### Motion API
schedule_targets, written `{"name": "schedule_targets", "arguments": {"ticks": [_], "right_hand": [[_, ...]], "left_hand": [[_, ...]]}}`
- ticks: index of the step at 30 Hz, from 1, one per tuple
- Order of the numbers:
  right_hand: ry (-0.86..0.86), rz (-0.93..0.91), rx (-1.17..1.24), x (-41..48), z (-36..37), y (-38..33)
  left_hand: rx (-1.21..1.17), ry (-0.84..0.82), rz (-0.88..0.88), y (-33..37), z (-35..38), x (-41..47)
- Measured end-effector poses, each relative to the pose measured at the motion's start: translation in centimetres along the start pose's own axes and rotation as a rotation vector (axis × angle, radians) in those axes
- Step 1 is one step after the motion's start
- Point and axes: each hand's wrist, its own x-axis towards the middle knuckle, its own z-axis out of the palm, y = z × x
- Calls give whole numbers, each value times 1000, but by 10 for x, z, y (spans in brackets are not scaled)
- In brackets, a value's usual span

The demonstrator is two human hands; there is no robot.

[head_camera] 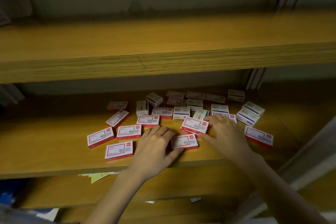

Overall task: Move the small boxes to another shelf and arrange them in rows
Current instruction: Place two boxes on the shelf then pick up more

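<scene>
Several small boxes lie scattered on the middle wooden shelf [54,151], most white with red edges, a few with blue labels toward the back right. My left hand [156,143] grips the left end of one red-and-white box [185,142] near the shelf's front, fingers over its top and thumb on its near edge. My right hand [225,132] holds another red-and-white box [195,125] just behind it, with fingers on its far side and thumb at its near right corner. That box rests on a second one underneath.
An upper wooden shelf [163,42] spans the view above the boxes and is bare across its middle. A dim brown item [12,3] sits at its far left. A lower shelf [181,183] shows paper scraps [94,176]. Metal uprights [254,78] stand at the right.
</scene>
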Motion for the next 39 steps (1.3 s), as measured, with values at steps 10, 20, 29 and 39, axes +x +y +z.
{"name": "schedule_targets", "arguments": {"ticks": [10,20,29,39], "right_hand": [[225,89,118,-31,-25,4],[307,94,60,-98,-43,38],[344,186,52,-177,-60,107],[379,293,51,-284,-100,237]], "left_hand": [[17,-86,114,-5,2,13],[-85,-10,223,16,-25,10],[-106,19,384,106,-37,16],[-204,22,604,272,-10,8]]}}
